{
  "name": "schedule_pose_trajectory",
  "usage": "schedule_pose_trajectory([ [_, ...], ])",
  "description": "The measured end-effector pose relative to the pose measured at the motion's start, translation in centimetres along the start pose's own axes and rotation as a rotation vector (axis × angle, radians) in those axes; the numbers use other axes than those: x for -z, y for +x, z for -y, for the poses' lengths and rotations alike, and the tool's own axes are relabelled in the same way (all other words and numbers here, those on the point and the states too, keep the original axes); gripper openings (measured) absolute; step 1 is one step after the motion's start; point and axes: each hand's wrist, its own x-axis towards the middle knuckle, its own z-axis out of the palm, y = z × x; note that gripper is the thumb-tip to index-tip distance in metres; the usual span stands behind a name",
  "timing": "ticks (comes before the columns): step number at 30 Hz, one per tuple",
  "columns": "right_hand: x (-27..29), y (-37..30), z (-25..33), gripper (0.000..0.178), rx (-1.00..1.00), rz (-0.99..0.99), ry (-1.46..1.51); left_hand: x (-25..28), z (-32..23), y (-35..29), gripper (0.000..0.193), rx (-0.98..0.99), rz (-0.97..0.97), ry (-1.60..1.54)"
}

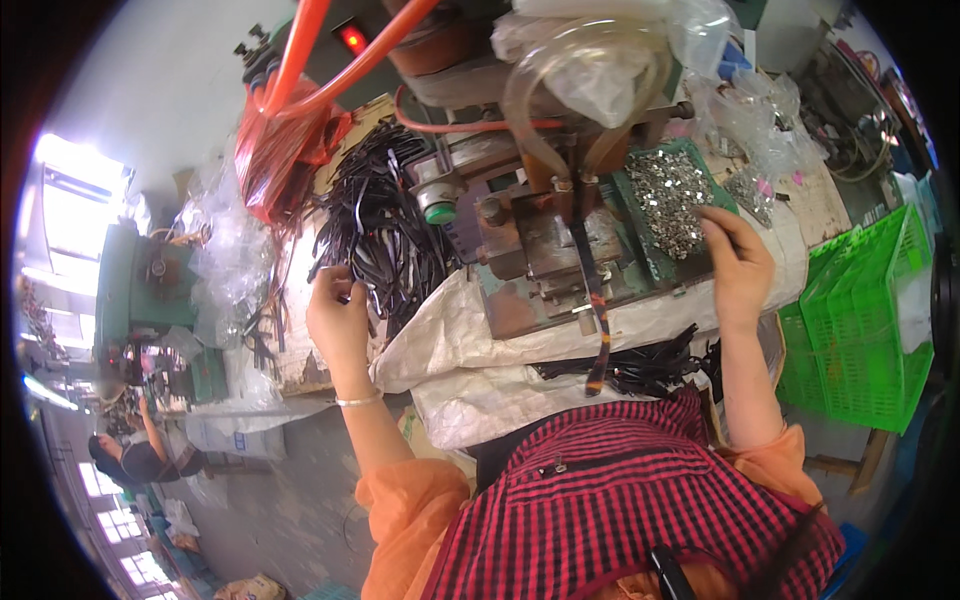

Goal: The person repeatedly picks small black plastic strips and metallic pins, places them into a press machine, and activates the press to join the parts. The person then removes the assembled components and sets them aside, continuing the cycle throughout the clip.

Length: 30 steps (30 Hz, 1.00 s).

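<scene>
At the left of the bench, my left hand (337, 312) curls its fingers at the edge of a pile of black strips (385, 225). A dark strip seems to lie in the grip, though its ends are lost in the pile. My right hand (742, 262) is beside a green tray (634, 222) heaped with small shiny metal pieces (672, 205). Its thumb and fingertips are drawn together, and anything between them is too small to make out. Between the hands, a tortoiseshell-patterned strip (600, 345) hangs down from the metal fixture (560, 240) of a bench machine.
Pale sacking (440, 330) covers the bench's front edge, with more black strips (640, 368) near my lap. Clear hoses (525, 110) rise above the fixture. A green plastic crate (860, 320) stands at the right. Far left, another person (150, 455) is near green machinery (150, 290).
</scene>
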Motion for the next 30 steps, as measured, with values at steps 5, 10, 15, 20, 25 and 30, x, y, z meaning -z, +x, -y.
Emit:
schedule_pose_trajectory([
  [5,-8.2,0.5,4.6,0.022,0.256,0.130,0.154,-3.2,-3.5,-1.4,0.013,0.054,0.024,-0.534],
  [10,-10.7,-1.6,5.6,0.032,0.021,0.147,0.459,-6.6,-3.2,-4.8,0.008,0.106,-0.159,-0.748],
  [15,-10.6,-1.3,7.5,0.035,-0.144,0.247,0.667,-2.7,-12.0,-5.5,0.009,-0.378,-0.299,-0.852],
  [20,-9.2,-2.5,9.8,0.046,-0.102,0.309,0.577,-1.2,-16.9,-7.5,0.023,-1.053,-0.198,-0.563],
  [25,-5.4,0.3,8.1,0.035,0.309,0.403,-0.062,-4.4,-18.4,-8.0,0.027,-1.235,-0.144,-0.402],
  [30,-1.9,3.6,-3.7,0.030,0.395,0.082,-0.778,-5.5,-18.0,-7.5,0.027,-1.269,-0.185,-0.411],
])
